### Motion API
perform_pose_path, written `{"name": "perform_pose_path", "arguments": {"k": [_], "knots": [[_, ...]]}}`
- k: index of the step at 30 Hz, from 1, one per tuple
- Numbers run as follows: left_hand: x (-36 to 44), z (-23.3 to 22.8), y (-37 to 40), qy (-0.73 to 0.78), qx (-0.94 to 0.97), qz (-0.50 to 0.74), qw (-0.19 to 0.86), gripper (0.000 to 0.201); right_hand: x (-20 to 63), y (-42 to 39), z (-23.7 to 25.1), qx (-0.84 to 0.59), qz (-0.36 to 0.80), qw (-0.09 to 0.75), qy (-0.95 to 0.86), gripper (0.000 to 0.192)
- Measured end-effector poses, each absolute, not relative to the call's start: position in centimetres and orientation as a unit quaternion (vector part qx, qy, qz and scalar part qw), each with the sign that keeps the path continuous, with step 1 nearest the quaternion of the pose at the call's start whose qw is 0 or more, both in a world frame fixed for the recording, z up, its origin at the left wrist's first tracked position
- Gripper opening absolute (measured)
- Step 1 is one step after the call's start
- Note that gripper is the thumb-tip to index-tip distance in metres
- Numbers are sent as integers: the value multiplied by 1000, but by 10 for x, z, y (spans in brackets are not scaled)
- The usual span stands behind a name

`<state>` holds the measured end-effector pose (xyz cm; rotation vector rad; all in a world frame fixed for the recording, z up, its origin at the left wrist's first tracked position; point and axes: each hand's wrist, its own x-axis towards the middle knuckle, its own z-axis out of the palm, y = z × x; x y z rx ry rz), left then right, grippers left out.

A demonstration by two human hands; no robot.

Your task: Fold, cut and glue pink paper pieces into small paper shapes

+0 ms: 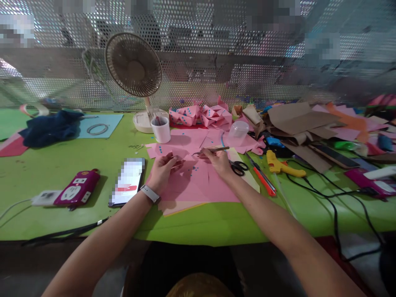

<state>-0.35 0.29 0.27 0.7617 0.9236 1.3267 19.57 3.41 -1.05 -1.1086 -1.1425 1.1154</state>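
Note:
My right hand (218,163) holds a pair of thin metal tweezers (223,148), whose bent tip points left toward my other hand. My left hand (164,168) has its fingers curled together above the pink paper (185,189); what they pinch is too small to make out. Small blue dots (194,168) lie scattered on the paper between and below both hands. Black-handled scissors (239,168) rest just right of my right wrist. Behind the hands sit folded pink paper shapes (213,115) with blue dots on them, a white cup (161,133) and a clear plastic cup (239,132).
To the right lie a red utility knife (263,177), a yellow glue gun (282,166) with black cables, and piled brown cardboard (303,117). On the left are a phone (128,181), a purple power socket (77,189) and dark blue cloth (52,128). A fan (134,66) stands behind.

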Motion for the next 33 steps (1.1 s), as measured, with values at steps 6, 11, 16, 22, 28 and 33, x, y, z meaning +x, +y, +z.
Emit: {"name": "perform_pose_path", "arguments": {"k": [6,11,16,22,28,33], "knots": [[1,8,-6,413,332,548,647,26,186,12,18,-413,430,636,-490,33],[5,10,-14,403,312,524,682,27,177,-1,23,-384,445,631,-507,27],[7,12,-17,402,291,511,702,20,175,-4,21,-380,461,624,-503,26],[9,16,-20,399,284,508,709,19,176,-4,21,-375,452,620,-520,24],[8,16,-20,394,278,510,712,20,176,-6,23,-383,432,619,-532,21],[8,17,-20,396,279,511,710,18,176,-9,24,-375,435,625,-529,21]]}}
